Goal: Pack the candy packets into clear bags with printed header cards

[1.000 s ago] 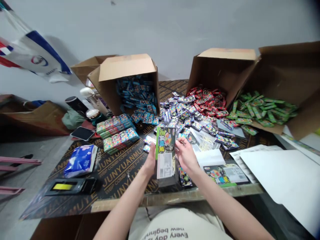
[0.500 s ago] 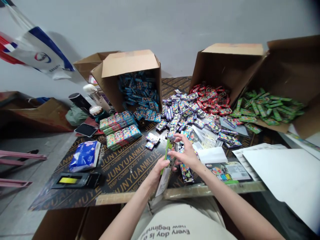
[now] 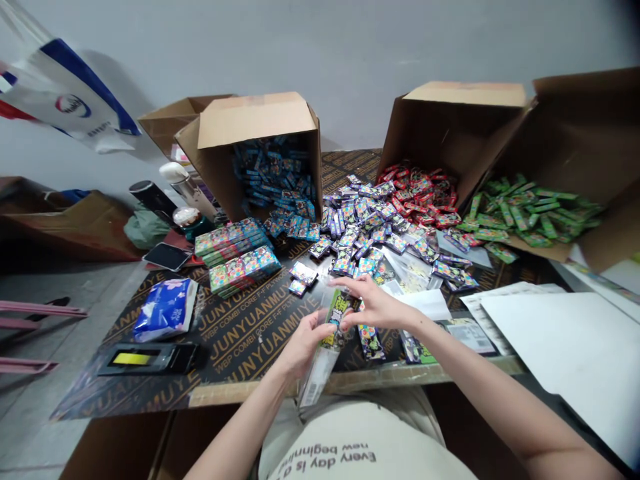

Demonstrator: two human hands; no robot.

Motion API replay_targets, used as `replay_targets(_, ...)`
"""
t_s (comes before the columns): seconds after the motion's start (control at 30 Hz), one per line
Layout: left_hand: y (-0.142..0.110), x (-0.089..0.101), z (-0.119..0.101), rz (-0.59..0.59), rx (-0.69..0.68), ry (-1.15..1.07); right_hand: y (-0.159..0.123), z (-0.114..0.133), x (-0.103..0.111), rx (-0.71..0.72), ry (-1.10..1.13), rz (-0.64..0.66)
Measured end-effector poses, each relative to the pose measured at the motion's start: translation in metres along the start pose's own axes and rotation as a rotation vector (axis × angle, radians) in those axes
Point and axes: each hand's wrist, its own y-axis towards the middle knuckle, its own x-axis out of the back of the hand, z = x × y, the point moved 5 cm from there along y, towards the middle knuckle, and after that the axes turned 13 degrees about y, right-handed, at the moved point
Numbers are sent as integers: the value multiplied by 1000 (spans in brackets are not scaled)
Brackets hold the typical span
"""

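Observation:
My left hand (image 3: 301, 341) and my right hand (image 3: 376, 305) both grip a long clear plastic bag (image 3: 325, 343) with a green printed card in it, held tilted over the table's near edge. The left fingers pinch its side; the right fingers close on its top end. Just beyond my hands lies a heap of small purple-patterned packets (image 3: 367, 223). A few loose packets (image 3: 301, 275) lie to the left of the bag. Under my right wrist lie more packets and a printed card (image 3: 463, 331).
Tipped cardboard boxes spill blue packets (image 3: 277, 180), red packets (image 3: 420, 193) and green packets (image 3: 525, 210). Stacked packed sets (image 3: 235, 257) stand left of centre. A tissue pack (image 3: 165, 308), a black device (image 3: 145, 358), a phone (image 3: 165, 256) and bottles (image 3: 175, 193) sit left; white sheets (image 3: 565, 347) right.
The bag went from upright and facing me to edge-on and tilted, lower end toward my body. My right hand moved onto its top end. The view shifted slightly.

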Motion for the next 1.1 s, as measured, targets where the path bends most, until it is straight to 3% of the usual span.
replay_targets(0.17,2,14,8,-155,84,-93,-5,-25,3,-64,306,-445)
replay_targets(0.23,1,16,9,-174,93,-88,-6,-40,-11,-166,532,-419)
replay_targets(0.33,1,18,8,-162,82,-71,-6,-48,-37,-287,752,-224)
replay_targets(0.37,1,18,8,-152,75,-79,-6,-48,-36,-281,731,-274)
replay_targets(0.47,1,17,8,-87,47,-122,-11,-35,-11,-147,458,-648)
replay_targets(0.5,0,16,8,-53,44,-123,-11,-28,-5,-88,365,-693)
replay_targets(0.53,0,14,8,-20,45,-112,-8,-20,-2,-37,293,-654)
replay_targets(0.67,-4,9,8,62,60,-3,7,-3,-8,51,102,-186)
replay_targets(0.87,-10,10,-2,78,20,53,6,5,-12,59,-73,146)
replay_targets(0.97,-9,11,-4,47,15,76,4,3,-15,17,-65,195)
replay_targets(1.1,-6,9,2,27,54,67,6,-9,-20,-20,14,87)
